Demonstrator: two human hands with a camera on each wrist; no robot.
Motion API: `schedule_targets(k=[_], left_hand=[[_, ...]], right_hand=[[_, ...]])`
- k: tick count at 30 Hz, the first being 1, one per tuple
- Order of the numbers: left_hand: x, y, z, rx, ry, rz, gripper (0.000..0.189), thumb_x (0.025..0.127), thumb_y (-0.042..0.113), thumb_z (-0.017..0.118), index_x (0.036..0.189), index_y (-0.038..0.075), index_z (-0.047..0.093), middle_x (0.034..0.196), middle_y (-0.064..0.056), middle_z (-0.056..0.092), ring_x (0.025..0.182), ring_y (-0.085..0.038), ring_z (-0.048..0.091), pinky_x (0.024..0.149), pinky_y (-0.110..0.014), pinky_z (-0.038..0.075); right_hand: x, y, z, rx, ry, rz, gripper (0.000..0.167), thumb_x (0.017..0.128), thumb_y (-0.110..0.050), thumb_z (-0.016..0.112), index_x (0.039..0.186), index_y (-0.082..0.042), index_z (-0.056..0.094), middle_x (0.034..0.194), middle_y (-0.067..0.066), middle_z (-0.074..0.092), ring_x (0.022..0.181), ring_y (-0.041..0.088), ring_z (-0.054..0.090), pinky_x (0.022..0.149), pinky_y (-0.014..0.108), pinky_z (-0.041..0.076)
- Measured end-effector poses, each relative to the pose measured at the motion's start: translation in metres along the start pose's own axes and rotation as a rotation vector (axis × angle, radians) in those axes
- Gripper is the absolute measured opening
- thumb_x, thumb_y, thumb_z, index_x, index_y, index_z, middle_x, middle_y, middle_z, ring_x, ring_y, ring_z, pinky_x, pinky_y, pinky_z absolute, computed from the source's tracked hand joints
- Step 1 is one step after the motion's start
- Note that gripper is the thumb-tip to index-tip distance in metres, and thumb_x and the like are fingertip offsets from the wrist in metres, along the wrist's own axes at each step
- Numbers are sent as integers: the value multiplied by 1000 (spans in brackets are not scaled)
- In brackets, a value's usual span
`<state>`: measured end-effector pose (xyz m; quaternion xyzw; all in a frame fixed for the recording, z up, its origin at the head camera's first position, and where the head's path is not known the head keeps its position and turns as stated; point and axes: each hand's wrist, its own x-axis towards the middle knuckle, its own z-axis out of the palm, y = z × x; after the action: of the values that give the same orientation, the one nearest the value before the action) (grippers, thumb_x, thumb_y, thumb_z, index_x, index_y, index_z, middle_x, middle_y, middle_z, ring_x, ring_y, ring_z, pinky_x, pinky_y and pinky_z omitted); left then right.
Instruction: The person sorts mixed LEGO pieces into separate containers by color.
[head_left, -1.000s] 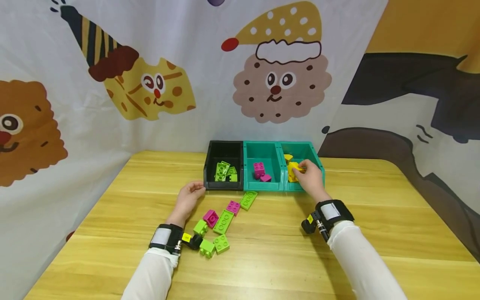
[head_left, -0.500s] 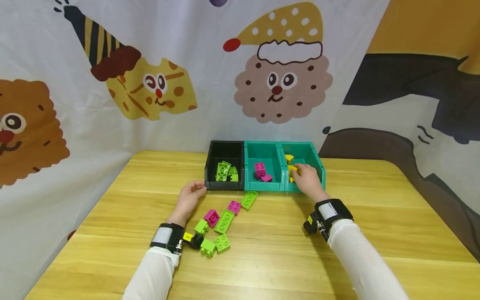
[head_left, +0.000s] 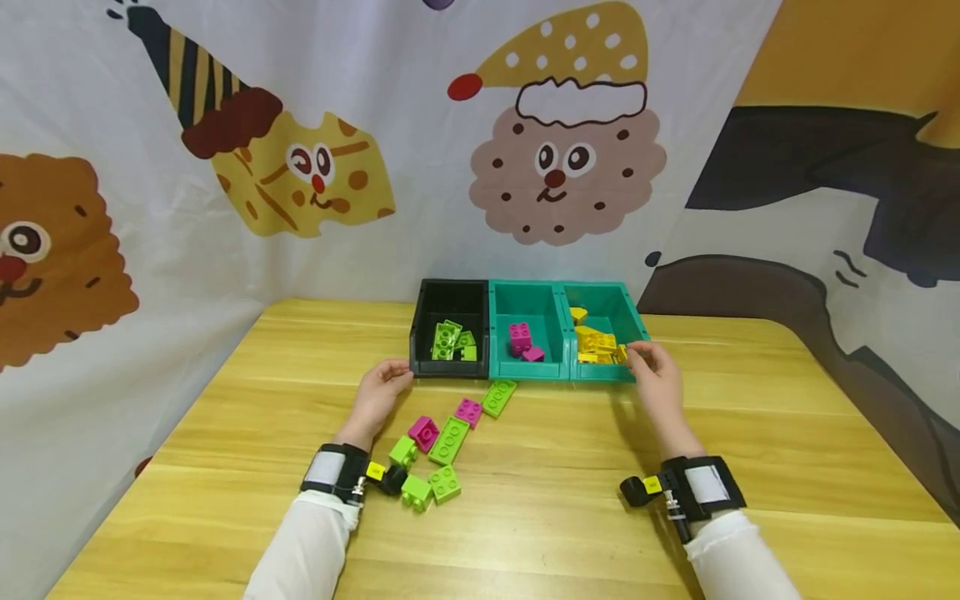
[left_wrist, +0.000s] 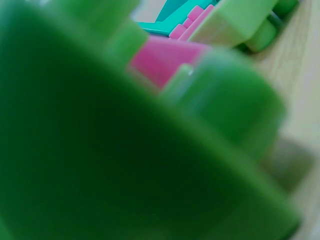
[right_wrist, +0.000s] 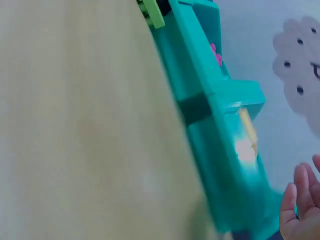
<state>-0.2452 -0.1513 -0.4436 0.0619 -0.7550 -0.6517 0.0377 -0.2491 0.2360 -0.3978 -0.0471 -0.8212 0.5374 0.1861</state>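
Observation:
My left hand (head_left: 377,398) rests beside the front left corner of the black bin (head_left: 450,369), fingertips at its edge and nothing gripped. Several green bricks (head_left: 446,340) lie in that bin. Magenta bricks (head_left: 519,337) are in the middle teal bin (head_left: 528,369). Yellow bricks (head_left: 597,343) sit in the right teal bin (head_left: 611,302). Over that bin's front right corner is my right hand (head_left: 657,377), holding nothing; the right wrist view shows its fingers (right_wrist: 302,187) loosely extended. A green brick (left_wrist: 100,150) close to the camera fills much of the left wrist view.
Loose on the wooden table (head_left: 540,517) lie several green bricks (head_left: 449,441) and two magenta bricks (head_left: 469,412), between my left forearm and the bins. A printed curtain (head_left: 420,167) hangs behind the table.
My right hand has let go of the yellow brick inside the right teal bin and drawn back to the right and toward me. My left hand has stayed in place.

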Motion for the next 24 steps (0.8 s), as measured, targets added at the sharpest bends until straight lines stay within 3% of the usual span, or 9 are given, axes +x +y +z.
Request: schedule_targets(k=[4,7,9,12,15,19,24], left_hand=[[0,0,-1,8,2,-7,26,93,3,55,118,-7,57,112,-20,58,95,-15,52,79,-18,43],[0,-1,-1,11,3,-6,26,93,3,54,118,-7,57,113,-21,58,95,-15,53,79,-18,43],[0,-1,-2,10,2,-1,27,93,3,54,118,-7,57,113,-21,58,94,-14,53,80,-19,43],[0,-2,-1,7,-3,-1,27,93,3,55,118,-7,57,112,-20,58,94,-14,53,81,-20,44],[-1,-1,0,8,-6,-10,26,93,3,55,118,-6,57,110,-18,58,93,-14,53,80,-20,44],[-1,-2,0,3,-4,-11,26,93,2,55,118,-7,57,110,-18,58,93,-13,53,78,-17,44],[1,-2,0,-3,-3,-4,26,93,2,55,118,-8,56,110,-18,58,90,-9,52,78,-16,44]], right_hand=[[-5,17,-7,198,150,119,20,96,-12,52,106,4,58,82,-14,55,78,-1,51,72,13,44],[-5,28,-12,263,194,194,21,96,-12,51,111,2,54,89,-10,53,85,3,49,74,14,45],[-4,33,-17,252,149,247,31,97,-16,50,124,1,50,105,-1,52,91,6,49,77,12,46],[-3,40,-23,196,8,309,52,99,-25,47,143,-3,34,134,16,43,102,9,50,83,11,47],[-1,45,-27,168,-142,311,63,100,-32,44,150,-3,20,149,25,28,103,5,52,85,11,46],[4,50,-23,230,-234,290,63,100,-30,44,147,5,20,144,28,29,89,-6,54,83,12,48],[8,53,-15,298,-186,335,48,99,-21,47,132,10,34,117,14,42,83,-6,53,81,12,49]])
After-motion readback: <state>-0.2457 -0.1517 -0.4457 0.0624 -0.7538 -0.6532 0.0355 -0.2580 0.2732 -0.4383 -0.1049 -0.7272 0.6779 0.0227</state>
